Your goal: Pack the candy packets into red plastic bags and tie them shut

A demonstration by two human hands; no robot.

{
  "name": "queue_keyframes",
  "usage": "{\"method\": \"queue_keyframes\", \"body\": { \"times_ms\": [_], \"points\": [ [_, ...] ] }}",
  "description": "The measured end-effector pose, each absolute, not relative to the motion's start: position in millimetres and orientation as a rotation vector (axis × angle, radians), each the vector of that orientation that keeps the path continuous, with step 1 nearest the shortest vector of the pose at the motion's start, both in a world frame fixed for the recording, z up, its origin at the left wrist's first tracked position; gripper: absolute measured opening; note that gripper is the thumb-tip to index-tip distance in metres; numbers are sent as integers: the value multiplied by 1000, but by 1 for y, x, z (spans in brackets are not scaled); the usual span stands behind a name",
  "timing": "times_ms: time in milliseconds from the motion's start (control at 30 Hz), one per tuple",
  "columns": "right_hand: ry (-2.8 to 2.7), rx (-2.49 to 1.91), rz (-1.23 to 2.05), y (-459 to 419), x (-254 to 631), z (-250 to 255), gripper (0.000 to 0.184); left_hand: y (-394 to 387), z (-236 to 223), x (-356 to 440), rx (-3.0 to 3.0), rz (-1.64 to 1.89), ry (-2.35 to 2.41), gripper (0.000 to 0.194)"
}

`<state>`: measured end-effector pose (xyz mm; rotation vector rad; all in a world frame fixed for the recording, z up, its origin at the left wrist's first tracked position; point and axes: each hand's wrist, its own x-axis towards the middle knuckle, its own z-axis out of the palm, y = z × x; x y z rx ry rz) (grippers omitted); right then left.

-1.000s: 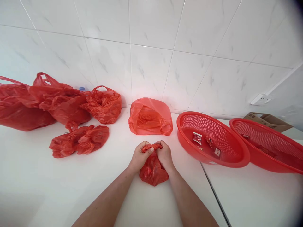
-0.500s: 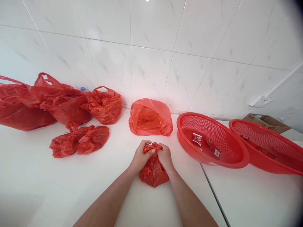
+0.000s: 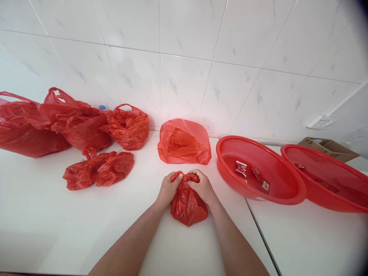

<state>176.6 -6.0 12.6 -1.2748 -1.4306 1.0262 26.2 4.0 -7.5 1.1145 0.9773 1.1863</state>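
In the head view a small red plastic bag (image 3: 189, 207) rests on the white table, its lower part bulging. My left hand (image 3: 169, 188) is closed on the left side of its gathered top, thumb over the plastic. On the other side my right hand (image 3: 202, 187) pinches the top edge between thumb and fingers. What the bag contains cannot be made out through the plastic. Just beyond my hands lies a red plastic bag with an open mouth (image 3: 184, 143), against the tiled wall.
To the right stand a red perforated basket (image 3: 260, 168) with several small wrapped packets (image 3: 240, 168) and a second red basket (image 3: 324, 180). A cardboard box (image 3: 330, 148) sits behind. Several filled red bags (image 3: 77, 124) line the left; two small tied ones (image 3: 99, 168) lie before them.
My hands have moved slightly apart along the bag's top. My right thumb now lies over the front of the plastic, and the gathered top is spread wider.
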Motion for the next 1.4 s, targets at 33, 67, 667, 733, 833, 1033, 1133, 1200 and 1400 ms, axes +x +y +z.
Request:
{"method": "queue_keyframes", "body": {
  "times_ms": [33,67,667,733,833,1033,1133,1200,1400],
  "points": [
    [-1427,-1304,986,-5,176,11,21,4,-8,26,1105,1170,973,32],
    [-1425,-1328,949,-5,175,9,17,4,-8,26,1101,1154,967,34],
    [-1323,-1399,825,-10,167,2,15,-6,10,25,1308,1127,864,57],
    [-1329,-1419,787,-9,168,4,31,-6,12,25,1364,1119,896,51],
    [-1425,-1365,599,-9,167,7,31,-4,12,25,1414,1116,903,30],
    [-1528,-1337,352,-10,168,12,15,-3,3,27,1352,1049,975,23],
    [-1482,-1474,391,-11,169,10,6,-5,3,28,1298,949,838,26],
    [-1441,-1556,428,-12,169,7,8,-7,4,28,1269,930,783,27],
    [-1512,-1472,520,-10,169,4,15,-9,5,30,1289,1035,867,19]
  ]
}}
